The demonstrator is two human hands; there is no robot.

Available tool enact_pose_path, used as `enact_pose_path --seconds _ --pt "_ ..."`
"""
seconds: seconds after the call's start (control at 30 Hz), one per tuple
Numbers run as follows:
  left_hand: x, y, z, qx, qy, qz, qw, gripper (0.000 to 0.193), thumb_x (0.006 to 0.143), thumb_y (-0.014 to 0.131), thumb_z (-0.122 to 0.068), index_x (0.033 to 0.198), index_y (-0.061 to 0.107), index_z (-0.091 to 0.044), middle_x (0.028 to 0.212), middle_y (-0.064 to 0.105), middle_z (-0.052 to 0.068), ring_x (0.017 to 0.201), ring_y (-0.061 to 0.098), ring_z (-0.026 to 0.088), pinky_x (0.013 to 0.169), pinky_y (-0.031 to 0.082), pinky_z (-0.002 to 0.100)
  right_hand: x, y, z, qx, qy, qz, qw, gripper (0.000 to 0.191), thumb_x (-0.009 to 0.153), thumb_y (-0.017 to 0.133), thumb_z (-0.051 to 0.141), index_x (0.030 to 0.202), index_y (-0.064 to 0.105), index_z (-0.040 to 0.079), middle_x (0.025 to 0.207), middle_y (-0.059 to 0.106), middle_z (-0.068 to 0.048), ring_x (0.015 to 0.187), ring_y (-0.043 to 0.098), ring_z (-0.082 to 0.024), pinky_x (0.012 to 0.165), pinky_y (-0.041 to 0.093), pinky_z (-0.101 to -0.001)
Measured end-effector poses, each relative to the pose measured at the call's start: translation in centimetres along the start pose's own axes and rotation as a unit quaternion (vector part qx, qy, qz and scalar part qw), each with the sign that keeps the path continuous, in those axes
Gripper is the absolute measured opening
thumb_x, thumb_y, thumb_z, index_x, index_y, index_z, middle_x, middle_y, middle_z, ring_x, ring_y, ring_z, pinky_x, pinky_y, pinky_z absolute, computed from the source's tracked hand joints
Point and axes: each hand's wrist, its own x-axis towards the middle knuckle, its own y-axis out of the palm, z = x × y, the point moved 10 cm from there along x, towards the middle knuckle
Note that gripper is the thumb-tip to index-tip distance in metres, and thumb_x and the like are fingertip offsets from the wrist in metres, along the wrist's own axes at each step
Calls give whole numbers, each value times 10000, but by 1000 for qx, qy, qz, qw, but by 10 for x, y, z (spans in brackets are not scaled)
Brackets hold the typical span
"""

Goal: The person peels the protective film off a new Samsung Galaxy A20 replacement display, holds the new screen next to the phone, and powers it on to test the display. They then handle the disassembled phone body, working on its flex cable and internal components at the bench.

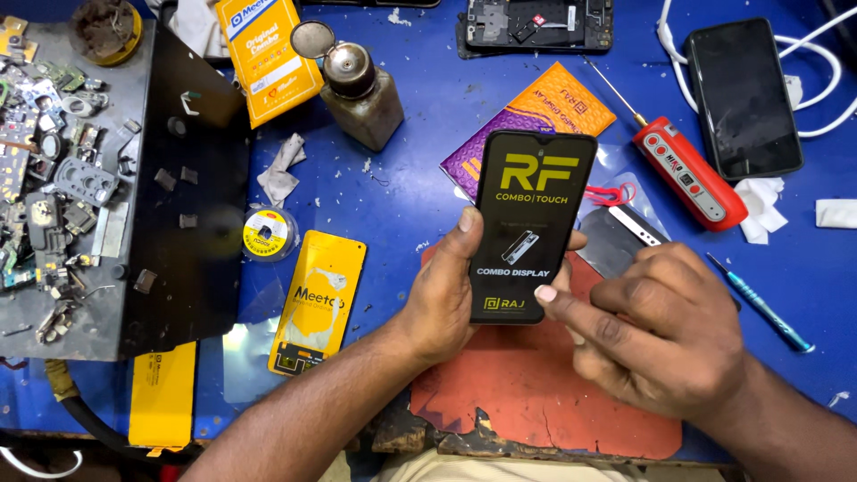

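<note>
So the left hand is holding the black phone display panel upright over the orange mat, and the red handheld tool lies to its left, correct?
Not quite. The head view shows the left hand holding the black phone display panel over the orange mat, but the red handheld tool lies to its right, not its left.

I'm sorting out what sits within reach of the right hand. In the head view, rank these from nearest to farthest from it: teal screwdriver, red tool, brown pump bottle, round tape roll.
From the right hand:
1. Teal screwdriver, just to its right on the blue mat.
2. Red tool, above it, toward the back.
3. Brown pump bottle, far back, left of centre.
4. Round tape roll, far left, beside the black tray.
</note>
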Motion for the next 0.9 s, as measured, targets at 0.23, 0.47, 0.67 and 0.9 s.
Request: enact_pose_path --seconds 0.23,0.47,0.67,0.9 --pt "-1 1 0 2 -8 2 1000 911 1086 293 -686 1470 534 105 1089 672 128 961 679 208 882 565 347 1 -1 -4 -8 19 -1 1000 390 679 770 46 1068 783 72 786 589 -11 704 567 -179 679 476 -382" --pt "-1 2 1 2 -15 2 1000 928 1083 270 -698 1488 523 98 1113 661 127 973 673 214 908 557 363 1 -2 -4 -16 23 3 1000 387 694 779 48 1079 784 75 794 599 -10 702 569 -183 693 482 -381" --pt "-1 -11 8 15 -10 -24 1000 793 1072 255 -618 1471 486 27 1317 650 128 1169 654 219 978 566 391 2 1 -2 -60 21 -2 998 366 830 831 132 1190 771 146 1136 607 -48 1043 511 -259 895 490 -417" --pt "-6 -28 31 35 -42 -71 996 697 1090 308 -564 1505 468 -27 1431 571 107 1296 552 188 1111 445 349 4 18 -6 -121 33 51 991 542 828 796 442 1331 693 268 1563 294 -147 1424 237 -391 1182 276 -589"
